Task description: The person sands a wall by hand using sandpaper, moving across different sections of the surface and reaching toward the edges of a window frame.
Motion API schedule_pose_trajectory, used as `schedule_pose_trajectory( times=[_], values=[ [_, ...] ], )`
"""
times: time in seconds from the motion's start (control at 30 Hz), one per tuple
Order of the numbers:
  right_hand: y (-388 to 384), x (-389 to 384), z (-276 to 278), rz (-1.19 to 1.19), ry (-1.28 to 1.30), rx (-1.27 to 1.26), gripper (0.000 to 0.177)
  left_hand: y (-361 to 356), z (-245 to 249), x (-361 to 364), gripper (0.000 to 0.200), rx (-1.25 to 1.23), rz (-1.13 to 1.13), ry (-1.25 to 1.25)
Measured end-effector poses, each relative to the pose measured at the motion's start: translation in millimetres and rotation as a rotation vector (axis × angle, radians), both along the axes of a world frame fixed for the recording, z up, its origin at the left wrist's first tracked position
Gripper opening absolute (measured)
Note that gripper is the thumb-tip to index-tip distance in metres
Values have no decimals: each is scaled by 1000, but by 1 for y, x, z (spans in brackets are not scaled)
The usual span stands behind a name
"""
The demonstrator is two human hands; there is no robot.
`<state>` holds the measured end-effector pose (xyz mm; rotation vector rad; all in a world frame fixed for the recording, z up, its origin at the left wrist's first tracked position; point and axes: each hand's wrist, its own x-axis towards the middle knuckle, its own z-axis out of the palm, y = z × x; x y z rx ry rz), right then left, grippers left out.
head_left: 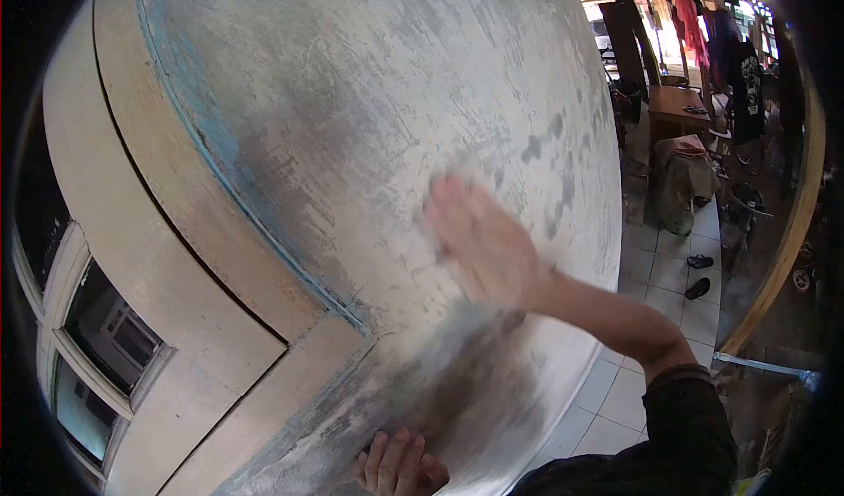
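Note:
A patchy grey and off-white wall (369,83) fills the middle of the head view, bulging through the wide lens. My right hand (483,241) lies against its surface, back toward me, smeared by motion. Its palm faces the wall, so anything under it is hidden. Low in the view, my left hand (400,465) rests near a dark smudged patch (479,390). Its fingers point up and lie against the wall, with nothing visible in them. Blue paint (220,153) edges the wall beside a pale wooden frame (220,267).
On the left is a window (114,320) with small panes. To the right, white floor tiles (615,399) lead past dark sandals (698,287) to a cloth-covered object (686,175) and a wooden table (679,102). Clothes (747,83) hang farther back.

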<state>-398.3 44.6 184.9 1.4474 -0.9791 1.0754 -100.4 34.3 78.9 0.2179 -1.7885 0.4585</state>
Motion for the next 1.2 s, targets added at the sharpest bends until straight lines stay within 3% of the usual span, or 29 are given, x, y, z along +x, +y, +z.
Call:
schedule_pose_trajectory(
  times=[0.07, 0.17, 0.27, 0.37, 0.47, 0.57, 0.67, 0.77, 0.87, 1.07, 1.2],
  values=[
    [11, 5, 41, -59, -183, -5, 61, 2, 3, 0, 23, 3, -9, -1],
    [7, 17, 49, 13, -229, -52, 57, 3, 4, -1, 22, 19, -17, -4],
    [18, 13, 18, -16, -76, 27, 52, 2, 5, 5, 21, 23, -28, -32],
    [15, -10, 29, -116, 81, -22, 44, 4, 6, 5, 21, 22, -33, -22],
    [10, 5, 74, 23, -109, -71, 47, 6, 11, 5, 20, 30, -39, -39],
    [4, 9, 73, 35, -82, -72, 48, 2, 11, 6, 20, 5, -61, -57],
    [12, 11, 35, 54, -42, 52, 47, -5, 10, 8, 20, -25, -103, -54],
    [12, -2, 47, -43, 75, 25, 47, 0, 8, 3, 21, -18, -95, -21],
    [10, 12, 98, 0, 63, -40, 48, -3, 9, 5, 21, -47, -85, -21],
    [18, 15, 62, -87, 38, 28, 48, -11, 3, 9, 22, -91, -153, -7],
    [9, 14, 99, -137, 43, -45, 59, -8, 6, 9, 22, -65, -176, 0]
  ],
)
